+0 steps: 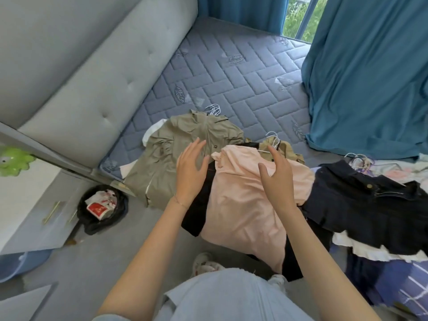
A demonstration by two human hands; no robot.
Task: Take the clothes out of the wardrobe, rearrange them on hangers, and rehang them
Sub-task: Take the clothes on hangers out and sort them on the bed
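Note:
A pink shirt (240, 205) lies spread over a black garment (196, 214) at the near edge of the mattress (231, 72). My left hand (191, 172) hovers with straight fingers over the pink shirt's left shoulder, holding nothing. Over the collar area my right hand (276, 174) is spread open, also empty. An olive jacket (180, 147) on white hangers (214, 109) lies to the left. A tan garment (283, 149) with white hangers (273, 137) peeks out behind the pink shirt. A dark denim piece (366, 205) lies at right.
A grey padded headboard (81, 77) stands at left, teal curtains (370, 77) at right. On the floor sits a black bin (102, 208) with rubbish beside a white drawer unit (30, 205). More clothes and hangers (361, 159) are piled at far right.

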